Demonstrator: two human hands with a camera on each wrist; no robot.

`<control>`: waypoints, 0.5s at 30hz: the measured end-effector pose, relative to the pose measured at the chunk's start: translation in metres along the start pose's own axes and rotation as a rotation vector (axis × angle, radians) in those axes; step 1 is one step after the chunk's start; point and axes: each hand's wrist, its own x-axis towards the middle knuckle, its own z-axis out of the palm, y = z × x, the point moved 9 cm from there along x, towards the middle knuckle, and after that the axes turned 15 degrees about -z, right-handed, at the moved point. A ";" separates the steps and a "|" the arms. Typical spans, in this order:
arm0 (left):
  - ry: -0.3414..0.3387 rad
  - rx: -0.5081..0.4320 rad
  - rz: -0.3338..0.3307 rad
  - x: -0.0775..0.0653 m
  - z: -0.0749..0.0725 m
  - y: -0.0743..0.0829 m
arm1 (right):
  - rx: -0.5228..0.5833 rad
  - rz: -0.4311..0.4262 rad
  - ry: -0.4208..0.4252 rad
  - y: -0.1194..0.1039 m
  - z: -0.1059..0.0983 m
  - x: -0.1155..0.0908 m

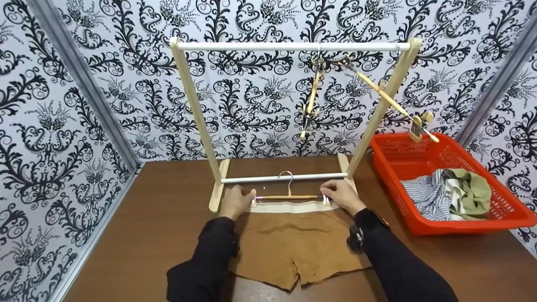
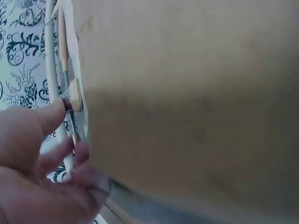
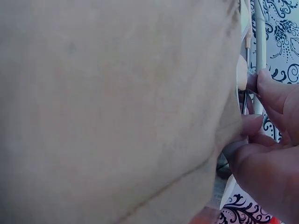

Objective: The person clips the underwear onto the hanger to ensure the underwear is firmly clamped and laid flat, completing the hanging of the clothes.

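Observation:
A pair of brown shorts (image 1: 289, 239) with a pale waistband (image 1: 289, 207) spreads out below a wooden clip hanger (image 1: 275, 197), which has a metal hook at its middle. The clips sit over the waistband near both ends. My left hand (image 1: 236, 202) pinches the left clip (image 2: 75, 94), its thumb against the clip in the left wrist view. At the other end, my right hand (image 1: 343, 195) pinches the right clip (image 3: 241, 72) between thumb and fingers. Brown cloth fills most of both wrist views and hides part of the fingers.
A wooden garment rack (image 1: 197, 105) with white bars stands just behind the hanger. Two clip hangers (image 1: 312, 94) hang toward its right end. On the right, a red basket (image 1: 388, 184) holds striped and olive-green clothes (image 1: 470, 195). The brown table (image 1: 159, 235) stretches left.

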 end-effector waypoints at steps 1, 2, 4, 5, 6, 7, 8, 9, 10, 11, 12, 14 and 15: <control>0.004 0.013 0.002 0.000 -0.003 -0.001 | -0.043 -0.011 0.003 -0.004 -0.001 0.002; -0.006 0.019 -0.003 -0.001 -0.005 -0.004 | -0.095 -0.022 0.015 -0.009 -0.002 0.004; -0.042 0.027 0.009 -0.002 -0.008 -0.007 | -0.208 -0.041 0.053 -0.020 -0.007 0.008; -0.066 0.030 0.020 -0.002 -0.008 -0.008 | -0.256 -0.052 0.078 -0.027 -0.009 0.010; -0.092 0.034 0.028 -0.002 -0.008 -0.009 | -0.291 -0.056 0.101 -0.034 -0.010 0.012; -0.126 0.036 0.025 -0.002 -0.008 -0.011 | -0.311 -0.073 0.123 -0.042 -0.010 0.014; -0.153 0.040 0.023 -0.002 -0.007 -0.013 | -0.311 -0.093 0.140 -0.051 -0.008 0.017; -0.180 0.038 0.015 -0.002 -0.006 -0.015 | -0.294 -0.112 0.140 -0.059 -0.004 0.021; -0.202 0.036 0.012 -0.002 -0.006 -0.016 | -0.260 -0.127 0.131 -0.068 0.002 0.025; -0.221 0.030 0.010 -0.002 -0.005 -0.017 | -0.221 -0.147 0.114 -0.077 0.010 0.028; -0.239 0.018 0.008 -0.003 -0.004 -0.017 | -0.188 -0.176 0.088 -0.087 0.019 0.033; -0.269 -0.011 0.013 -0.005 -0.003 -0.017 | -0.140 -0.216 0.030 -0.105 0.038 0.040; -0.280 -0.025 0.016 -0.007 -0.002 -0.016 | -0.125 -0.227 -0.002 -0.113 0.048 0.044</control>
